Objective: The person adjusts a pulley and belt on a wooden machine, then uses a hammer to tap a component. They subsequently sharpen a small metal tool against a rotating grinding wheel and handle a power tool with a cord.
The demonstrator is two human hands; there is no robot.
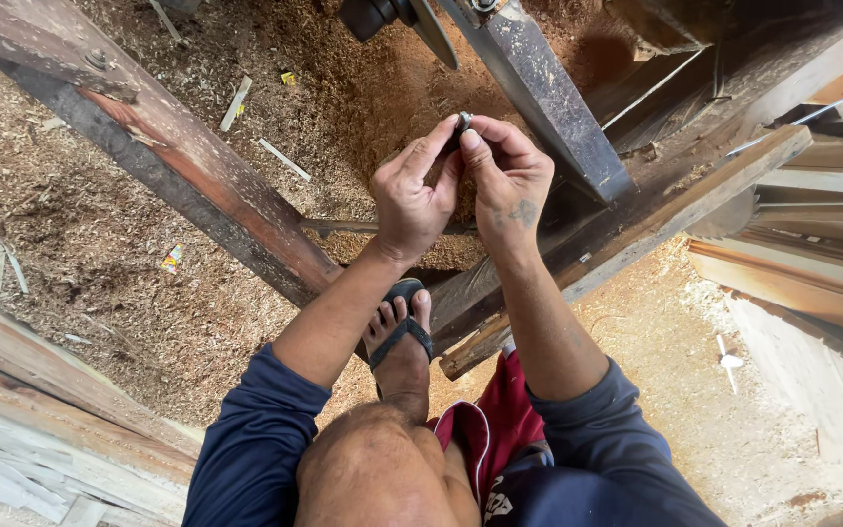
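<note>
Knee [378,468] raised near camera; beyond it left hand [410,200] and right hand [511,181] pinch a small dark metal part [462,121] between fingertips, closed tight. Part sits mid-frame, above sawdust floor [100,224], just left of the dark steel beam [539,98]. Looks like fitting or inspecting it; next needs fine fingertip alignment.

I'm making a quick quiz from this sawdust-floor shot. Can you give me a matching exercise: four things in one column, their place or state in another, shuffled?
Things:
1. small metal part
2. sandal
3. saw blade
4. rusty-stained wooden beam

Places or states:
A. worn on the foot resting on a beam
B. pinched between the fingertips of the left hand and right hand
C. running diagonally across the left over the sawdust
D. at the top edge, above the hands

Pairs: 1-B, 2-A, 3-D, 4-C
</note>
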